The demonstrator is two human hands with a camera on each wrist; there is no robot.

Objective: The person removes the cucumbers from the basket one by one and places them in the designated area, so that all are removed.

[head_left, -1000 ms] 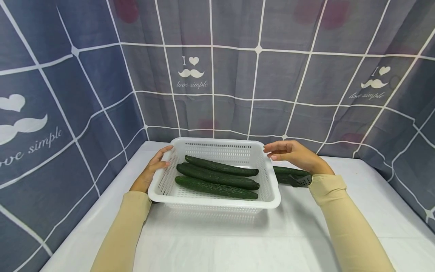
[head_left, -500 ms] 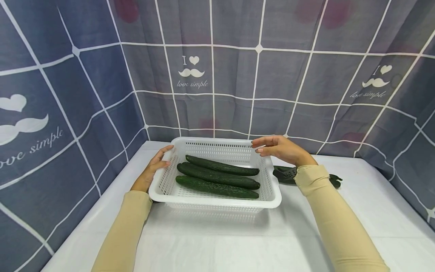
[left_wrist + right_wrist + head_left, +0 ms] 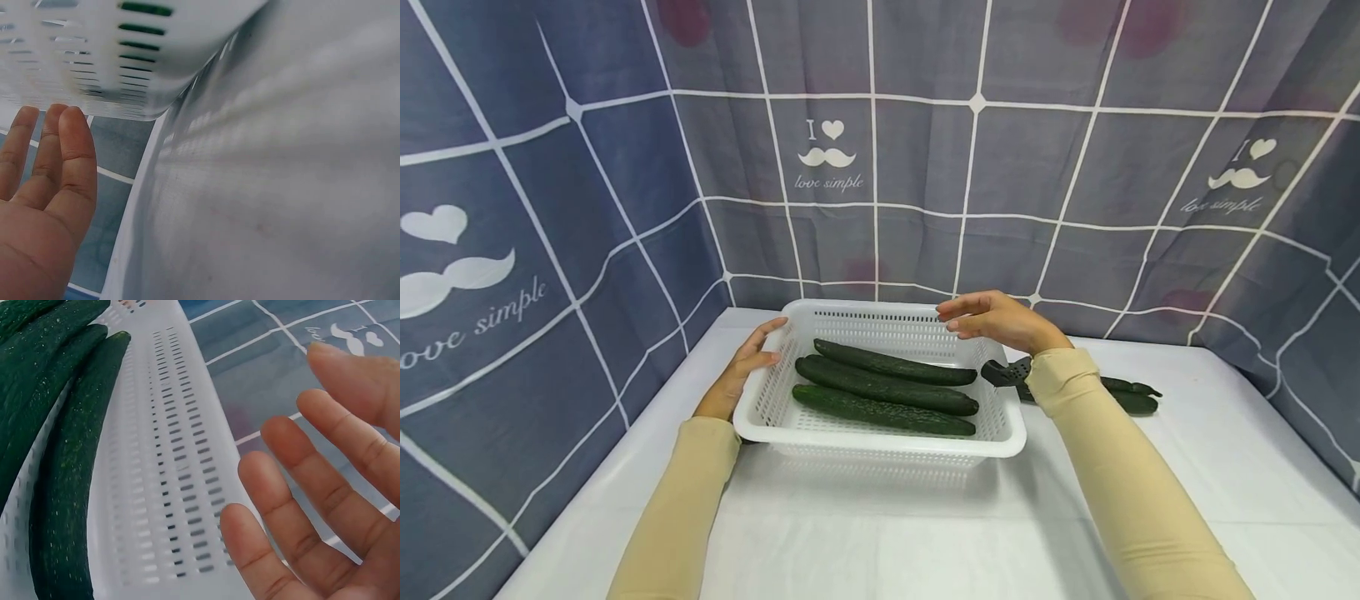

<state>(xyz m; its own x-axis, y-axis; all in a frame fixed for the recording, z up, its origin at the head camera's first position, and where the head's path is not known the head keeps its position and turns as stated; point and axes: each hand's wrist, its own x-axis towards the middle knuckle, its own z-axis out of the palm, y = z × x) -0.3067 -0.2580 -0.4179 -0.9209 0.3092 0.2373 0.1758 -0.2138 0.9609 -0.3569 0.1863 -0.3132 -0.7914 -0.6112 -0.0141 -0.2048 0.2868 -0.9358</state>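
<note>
One white basket [image 3: 880, 445] is standing on the white tabletop [image 3: 820, 542], holding three cucumbers [image 3: 886, 386]. At least two outer cucumbers [image 3: 1135, 405] are lying right of the basket, partly hidden behind the right sleeve [image 3: 1123, 471]. Left hand [image 3: 739, 373] is touching basket's left rim, fingers nearly straight; right hand [image 3: 1003, 322] is hovering at its far right corner, fingers slightly spread.

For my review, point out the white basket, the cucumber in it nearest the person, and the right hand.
White basket [image 3: 880, 445]: head view, on its near rim.
Nearest cucumber [image 3: 883, 411]: head view, middle of its length.
Right hand [image 3: 1006, 322]: head view, on the middle of the hand.
</note>
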